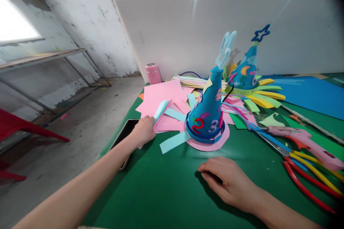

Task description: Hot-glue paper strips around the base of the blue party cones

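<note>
My left hand [144,129] is closed on the near end of a small stack of light blue and pink paper strips [162,111], beside a phone [125,132] that my forearm partly covers. In front of me stands a blue cone party hat [205,114] with numbers and a light blue pipe-cleaner shape on top. Its brim is a pink paper disc [227,137], with light blue strips [174,142] sticking out to the left. My right hand [227,182] rests on the green table [161,189] near the hat, fingers curled together, nothing visible in them.
Pink paper sheets [163,94] lie behind the strips, near a pink cylinder [153,73]. A second cone hat [245,71] with yellow and green strips stands further back. To the right lie a pink glue gun [303,139], red-handled scissors [291,164] and blue sheets [314,93].
</note>
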`<state>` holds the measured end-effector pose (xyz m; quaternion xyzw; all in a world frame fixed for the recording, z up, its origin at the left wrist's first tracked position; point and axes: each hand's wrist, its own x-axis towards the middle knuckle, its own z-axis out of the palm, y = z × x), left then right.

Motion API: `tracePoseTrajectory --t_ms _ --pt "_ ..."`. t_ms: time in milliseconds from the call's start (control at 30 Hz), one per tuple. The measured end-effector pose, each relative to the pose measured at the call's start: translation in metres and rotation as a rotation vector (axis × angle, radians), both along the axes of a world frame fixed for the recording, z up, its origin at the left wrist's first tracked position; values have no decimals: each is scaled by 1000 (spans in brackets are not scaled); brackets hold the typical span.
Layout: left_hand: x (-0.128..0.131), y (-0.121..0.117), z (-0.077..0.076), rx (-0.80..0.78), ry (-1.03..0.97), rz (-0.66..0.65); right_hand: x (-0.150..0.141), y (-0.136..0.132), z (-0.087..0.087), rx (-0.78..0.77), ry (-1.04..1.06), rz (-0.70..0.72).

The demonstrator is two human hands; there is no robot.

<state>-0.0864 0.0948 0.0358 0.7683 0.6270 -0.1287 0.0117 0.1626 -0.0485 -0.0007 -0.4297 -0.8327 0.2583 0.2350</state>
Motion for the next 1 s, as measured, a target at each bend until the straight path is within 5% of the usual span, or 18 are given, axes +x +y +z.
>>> tracePoseTrajectory --t_ms 267,467,667,1000 --pt "-12 12 5 42 -64 -14 -1 0 2 -19 -11 5" --pt "-34 61 17 135 -13 15 -3 1 0 -24 -9 -1" --pt "-37 99 15 48 82 -102 -5 4 0 -36 -6 -23" --pt "-25 98 19 -119 194 -197 -5 4 -1 -38 22 -32"
